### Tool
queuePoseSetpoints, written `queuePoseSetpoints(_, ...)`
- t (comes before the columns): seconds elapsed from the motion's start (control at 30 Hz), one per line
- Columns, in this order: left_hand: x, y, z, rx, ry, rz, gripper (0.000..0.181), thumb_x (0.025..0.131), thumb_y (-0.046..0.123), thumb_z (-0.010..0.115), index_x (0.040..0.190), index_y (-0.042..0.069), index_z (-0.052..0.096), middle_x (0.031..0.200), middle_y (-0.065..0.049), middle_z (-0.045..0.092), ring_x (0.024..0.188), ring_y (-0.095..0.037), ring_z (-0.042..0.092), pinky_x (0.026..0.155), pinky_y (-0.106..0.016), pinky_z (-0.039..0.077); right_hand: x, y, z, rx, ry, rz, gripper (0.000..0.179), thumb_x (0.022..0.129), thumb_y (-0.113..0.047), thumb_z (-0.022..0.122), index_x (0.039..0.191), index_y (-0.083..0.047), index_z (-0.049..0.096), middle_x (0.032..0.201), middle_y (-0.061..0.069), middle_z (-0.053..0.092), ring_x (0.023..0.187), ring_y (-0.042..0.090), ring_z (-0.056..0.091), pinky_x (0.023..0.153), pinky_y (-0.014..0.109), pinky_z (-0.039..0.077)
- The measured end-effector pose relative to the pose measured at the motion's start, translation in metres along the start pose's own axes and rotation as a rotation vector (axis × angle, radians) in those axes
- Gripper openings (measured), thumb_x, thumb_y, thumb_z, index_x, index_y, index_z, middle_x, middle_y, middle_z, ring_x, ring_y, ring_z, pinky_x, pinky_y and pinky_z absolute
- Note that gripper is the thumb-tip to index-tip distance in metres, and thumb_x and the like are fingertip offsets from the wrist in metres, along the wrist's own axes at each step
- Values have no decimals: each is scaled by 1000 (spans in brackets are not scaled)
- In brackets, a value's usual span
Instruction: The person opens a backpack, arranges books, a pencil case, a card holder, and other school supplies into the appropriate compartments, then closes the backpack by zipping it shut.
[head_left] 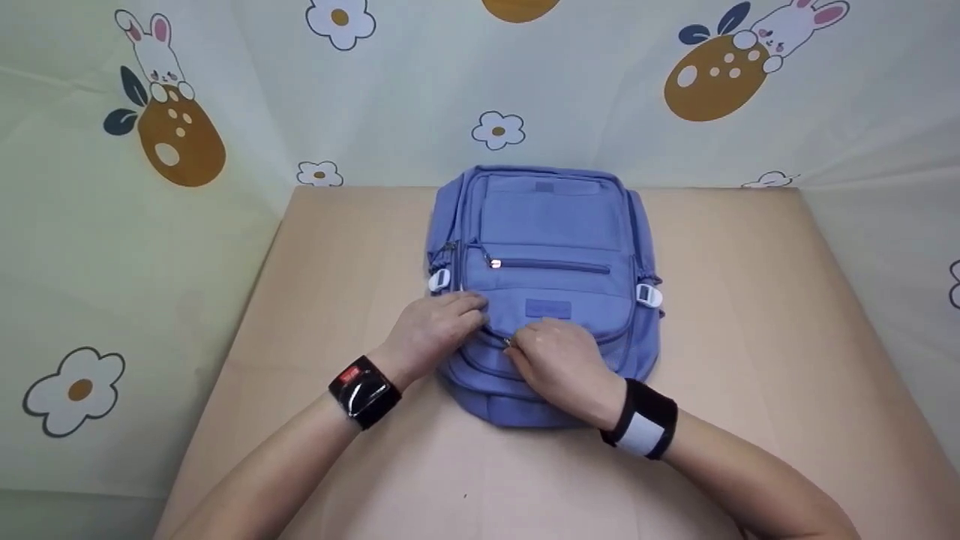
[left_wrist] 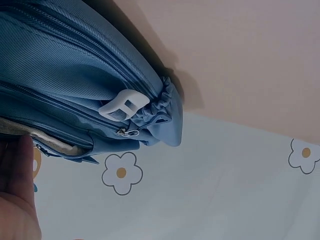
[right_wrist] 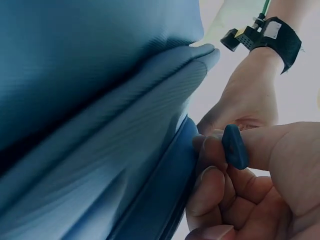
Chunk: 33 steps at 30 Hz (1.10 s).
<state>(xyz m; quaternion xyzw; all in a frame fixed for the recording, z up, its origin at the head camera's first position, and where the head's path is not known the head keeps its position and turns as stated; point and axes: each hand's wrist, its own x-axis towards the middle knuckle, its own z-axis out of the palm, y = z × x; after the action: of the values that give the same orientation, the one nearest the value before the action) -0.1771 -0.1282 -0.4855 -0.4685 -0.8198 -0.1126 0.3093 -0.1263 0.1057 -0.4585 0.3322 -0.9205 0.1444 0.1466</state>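
A blue backpack [head_left: 551, 214] lies front side up on the table, its top toward the wall. My left hand [head_left: 431, 330] holds the left edge of its front pocket [head_left: 499, 304]. In the left wrist view, a pale lining [left_wrist: 55, 142] shows in the parted opening beside the fingers. Lower on the pocket's curved seam, my right hand [head_left: 562, 367] has its fingers curled and pinches a zipper pull, whose blue tab [right_wrist: 235, 147] sticks out between thumb and fingers in the right wrist view. The right fingers hide part of the zipper.
White side buckles [head_left: 649, 295] sit on both sides of the backpack. A short horizontal zipper [head_left: 551, 265] crosses its front above the label. The tan tabletop [head_left: 750, 337] extends around it, and a printed cloth [head_left: 420, 90] hangs behind and at both sides.
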Motion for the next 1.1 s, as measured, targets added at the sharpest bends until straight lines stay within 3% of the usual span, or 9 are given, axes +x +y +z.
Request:
queuePoseSetpoints(0.2, 1, 1, 0, -8, -6, -8, 6, 95, 9, 66, 99, 9, 70, 115, -8, 72, 107, -24, 70, 89, -34, 58, 5, -2, 3, -22, 6, -18, 26, 94, -26, 72, 73, -16, 61, 67, -3, 58, 64, 20, 59, 52, 38, 47)
queuePoseSetpoints(0.37, 1, 1, 1, -13, 1, -4, 6, 95, 8, 66, 100, 8, 70, 115, -8, 72, 107, -25, 70, 89, -34, 58, -2, 7, -6, 23, 31, -45, 22, 95, -32, 72, 80, -17, 66, 72, -6, 60, 67, 17, 57, 56, 35, 47)
queuePoseSetpoints(0.57, 0, 0, 0, -25, 20, 1, 8, 94, 6, 68, 102, 8, 70, 115, -9, 72, 107, -26, 70, 90, -35, 58, -21, 37, -26, 80, 161, -147, 9, 91, -19, 77, 91, -13, 70, 82, -3, 64, 74, 18, 58, 65, 36, 48)
queuePoseSetpoints(0.67, -1, 0, -1, -25, 19, -1, 9, 93, 6, 70, 102, 8, 70, 115, -10, 73, 106, -26, 70, 90, -35, 58, -34, 59, -30, 82, 220, -200, 12, 88, -14, 79, 96, -11, 71, 88, -1, 65, 80, 19, 60, 71, 38, 49)
queuePoseSetpoints(0.9, -1, 0, 0, -20, 0, -3, 11, 92, 5, 72, 102, 8, 70, 116, -10, 73, 107, -26, 70, 91, -35, 57, -58, 95, -21, 75, 287, -261, 23, 83, -10, 81, 105, -7, 73, 99, 3, 66, 88, 24, 61, 78, 41, 47)
queuePoseSetpoints(1.1, -1, 0, 1, -24, 2, -3, 11, 92, 3, 71, 102, 7, 69, 116, -10, 73, 108, -26, 70, 92, -34, 57, -61, 100, -9, 89, 326, -266, 16, 83, -5, 80, 97, -7, 72, 95, 2, 65, 85, 23, 60, 72, 39, 48)
